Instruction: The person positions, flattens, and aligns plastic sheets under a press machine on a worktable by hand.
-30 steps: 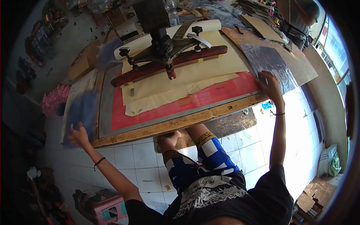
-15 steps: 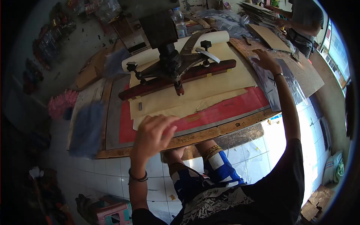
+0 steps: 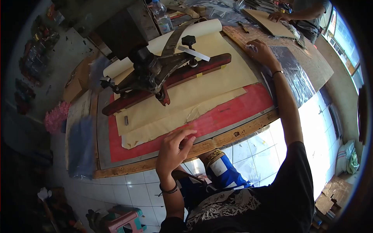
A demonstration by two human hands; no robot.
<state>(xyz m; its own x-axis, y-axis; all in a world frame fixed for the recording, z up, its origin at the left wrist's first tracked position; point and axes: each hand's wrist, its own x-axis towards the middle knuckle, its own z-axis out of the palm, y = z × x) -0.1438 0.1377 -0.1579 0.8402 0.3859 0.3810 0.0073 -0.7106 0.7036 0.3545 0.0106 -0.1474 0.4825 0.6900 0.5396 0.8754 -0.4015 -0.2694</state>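
My left hand (image 3: 173, 152) hovers over the table's front edge, fingers loosely bent, thumb and forefinger apart, holding nothing. Farther right, my right hand (image 3: 263, 53) is at the right side of the cream sheet (image 3: 210, 83), its fingers curled down around a small shiny bit too small to name. Dark glossy plastic sheets (image 3: 289, 64) lie beside and under my right wrist. Above the cream sheet stands a press head with a long dark red bar (image 3: 182, 80). A red sheet (image 3: 233, 106) shows beneath the cream one, and a small metal piece (image 3: 126, 120) rests on its left part.
A wooden rail (image 3: 217, 143) edges the table in front. Blue translucent plastic (image 3: 81, 147) hangs at the left. At the back are a cream roll (image 3: 202, 28) and a water bottle (image 3: 162, 17). Another person's hand (image 3: 280, 16) touches a brown board (image 3: 268, 23).
My left hand has moved right and slightly down. My right hand has shifted left and its fingers have curled in. The camera view has turned; the other person's hand is now on the board.
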